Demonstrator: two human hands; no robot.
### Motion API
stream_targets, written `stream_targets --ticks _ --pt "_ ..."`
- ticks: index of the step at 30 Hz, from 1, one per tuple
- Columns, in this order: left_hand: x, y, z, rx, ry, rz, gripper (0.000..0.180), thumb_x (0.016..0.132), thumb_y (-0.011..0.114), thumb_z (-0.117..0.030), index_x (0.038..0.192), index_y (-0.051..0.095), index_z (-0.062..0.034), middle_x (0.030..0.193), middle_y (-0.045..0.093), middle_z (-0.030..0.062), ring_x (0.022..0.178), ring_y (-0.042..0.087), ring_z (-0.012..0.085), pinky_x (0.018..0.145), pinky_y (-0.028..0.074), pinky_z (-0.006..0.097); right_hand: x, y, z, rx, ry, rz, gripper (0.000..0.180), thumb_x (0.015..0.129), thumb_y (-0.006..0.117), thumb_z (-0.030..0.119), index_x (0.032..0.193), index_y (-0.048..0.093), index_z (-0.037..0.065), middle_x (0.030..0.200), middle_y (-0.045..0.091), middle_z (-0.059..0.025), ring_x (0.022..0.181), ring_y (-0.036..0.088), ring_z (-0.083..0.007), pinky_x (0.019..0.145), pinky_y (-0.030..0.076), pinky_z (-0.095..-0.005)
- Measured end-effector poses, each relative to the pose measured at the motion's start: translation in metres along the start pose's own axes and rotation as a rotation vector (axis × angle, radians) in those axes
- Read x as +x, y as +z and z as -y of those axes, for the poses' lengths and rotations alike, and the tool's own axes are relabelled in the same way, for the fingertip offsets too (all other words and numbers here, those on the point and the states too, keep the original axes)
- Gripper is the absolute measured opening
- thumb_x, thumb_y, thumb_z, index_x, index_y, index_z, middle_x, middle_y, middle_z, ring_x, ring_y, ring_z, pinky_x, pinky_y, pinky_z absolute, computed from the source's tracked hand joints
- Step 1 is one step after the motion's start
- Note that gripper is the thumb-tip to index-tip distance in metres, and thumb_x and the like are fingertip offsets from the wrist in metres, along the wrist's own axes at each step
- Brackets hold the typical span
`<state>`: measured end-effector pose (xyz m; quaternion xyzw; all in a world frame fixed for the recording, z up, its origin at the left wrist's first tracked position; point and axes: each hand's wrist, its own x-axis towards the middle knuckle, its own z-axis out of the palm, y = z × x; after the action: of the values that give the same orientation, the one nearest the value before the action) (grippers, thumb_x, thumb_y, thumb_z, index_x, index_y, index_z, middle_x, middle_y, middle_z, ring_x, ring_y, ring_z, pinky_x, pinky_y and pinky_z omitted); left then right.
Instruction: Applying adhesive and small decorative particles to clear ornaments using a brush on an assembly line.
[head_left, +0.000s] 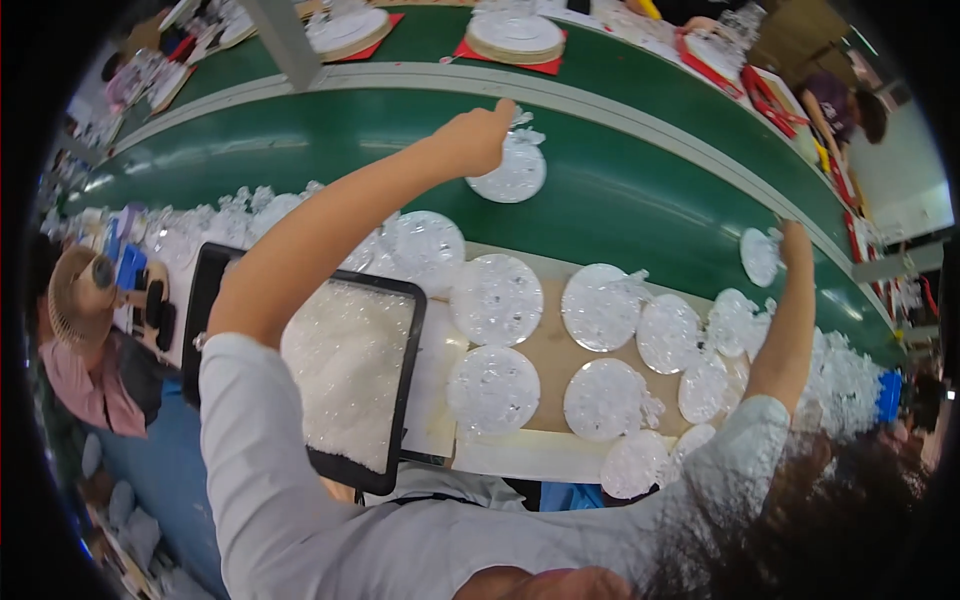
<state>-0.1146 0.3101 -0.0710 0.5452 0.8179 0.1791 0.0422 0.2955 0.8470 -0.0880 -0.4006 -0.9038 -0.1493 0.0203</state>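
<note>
My left hand (478, 141) is stretched far forward over the green belt, its fingers closed at the edge of a round white disc (512, 176). Clear plastic bits (524, 128) stick out beside those fingers. Out to the right, my right hand (794, 240) is closed on the side of a smaller white disc (759, 257), also over the belt; its fingertips are mostly hidden. Below my left forearm, a black tray (411, 350) holds a heap of white glittering granules (345, 365). Several sparkling white discs (497, 300) lie on the brown board (551, 375) in front of me.
The green belt (620, 210) runs across, bordered by a pale metal rail (640, 118) and a post (284, 45). Beyond stand stacked white discs (514, 36) on red sheets. Clear plastic pieces (845, 385) pile up at right. A person (838, 105) works at far right, another (95, 370) at left.
</note>
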Motion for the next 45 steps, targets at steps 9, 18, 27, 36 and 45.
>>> stream_targets --ticks 9,18,27,36,45 --pt "-0.189 -0.143 -0.035 0.224 -0.004 -0.266 0.035 0.091 0.057 -0.026 0.120 0.058 -0.0070 0.102 0.066 0.0170 0.093 0.063 0.0372 0.081 0.051 0.045 0.021 -0.126 -0.012 0.040 -0.495 -0.514 0.016 0.089 0.057 0.005 0.105 0.060 0.001 0.098 0.063 -0.0217 0.090 0.060 -0.0411 0.077 0.049 -0.0471" --pt "-0.434 -0.152 0.030 0.319 -0.620 -0.300 0.059 0.081 0.070 -0.026 0.132 0.049 -0.0056 0.109 0.062 0.0237 0.098 0.060 0.0423 0.085 0.048 0.045 -0.192 -0.363 0.327 0.511 -0.837 -0.723 0.015 0.088 0.063 0.005 0.103 0.063 0.001 0.093 0.066 -0.0157 0.083 0.067 -0.0307 0.072 0.053 -0.0345" --pt "-0.422 -0.103 0.080 0.162 -0.504 -0.433 0.023 0.083 0.067 -0.022 0.101 0.070 -0.0073 0.078 0.069 0.0165 0.076 0.066 0.0371 0.069 0.052 0.045 -0.340 -0.355 0.517 0.647 -1.310 -0.257 0.012 0.077 0.068 0.006 0.087 0.064 0.002 0.079 0.063 -0.0161 0.072 0.063 -0.0370 0.063 0.052 -0.0437" --pt "-0.436 -0.117 0.042 0.288 -0.261 -0.670 0.018 0.084 0.069 -0.014 0.101 0.067 -0.0065 0.077 0.068 0.0131 0.068 0.066 0.0313 0.058 0.051 0.039 -0.337 -0.328 0.568 0.384 -1.278 0.243 0.014 0.084 0.059 0.013 0.082 0.066 0.000 0.074 0.064 -0.0210 0.070 0.062 -0.0379 0.064 0.051 -0.0425" --pt "-0.454 -0.107 0.042 0.595 0.171 -0.982 0.025 0.074 0.076 0.001 0.097 0.066 0.0028 0.096 0.071 0.0143 0.083 0.072 0.0259 0.069 0.058 0.031 -0.295 -0.322 0.675 1.302 -1.070 1.046 0.054 0.083 0.048 0.008 0.136 0.051 -0.002 0.132 0.054 -0.0081 0.121 0.050 -0.0165 0.100 0.041 -0.0303"
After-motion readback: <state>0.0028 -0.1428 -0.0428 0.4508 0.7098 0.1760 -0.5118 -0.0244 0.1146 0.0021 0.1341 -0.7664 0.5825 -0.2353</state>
